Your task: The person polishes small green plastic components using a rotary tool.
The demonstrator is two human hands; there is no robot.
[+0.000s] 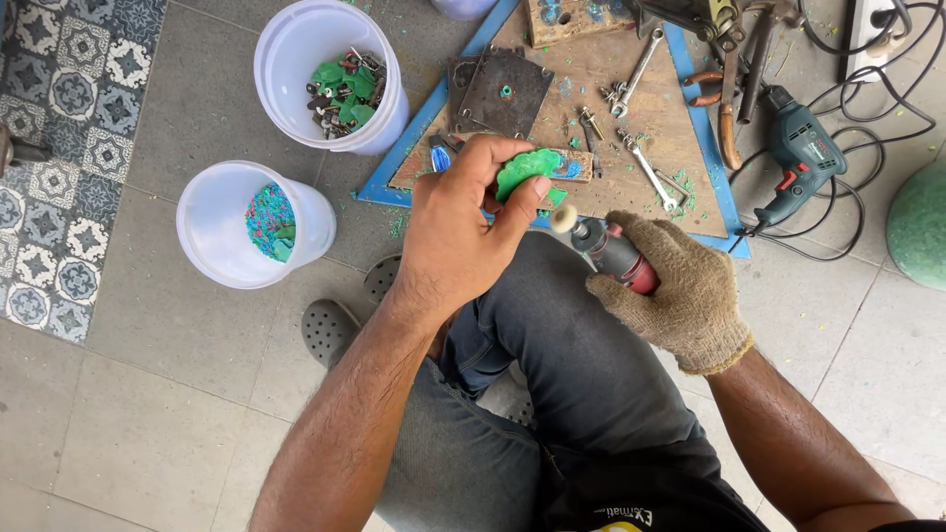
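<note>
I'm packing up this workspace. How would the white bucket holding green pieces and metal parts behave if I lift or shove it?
The white bucket looks like thin plastic, so probably slightly flexible. Its load only covers the bottom, so likely light; contents would probably shift. Broad and squat, unlikely to tip.

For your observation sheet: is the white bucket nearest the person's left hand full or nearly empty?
Nearly empty. The white bucket stands upright, and only a thin layer of green, blue and pink bits covers part of its bottom.
</note>
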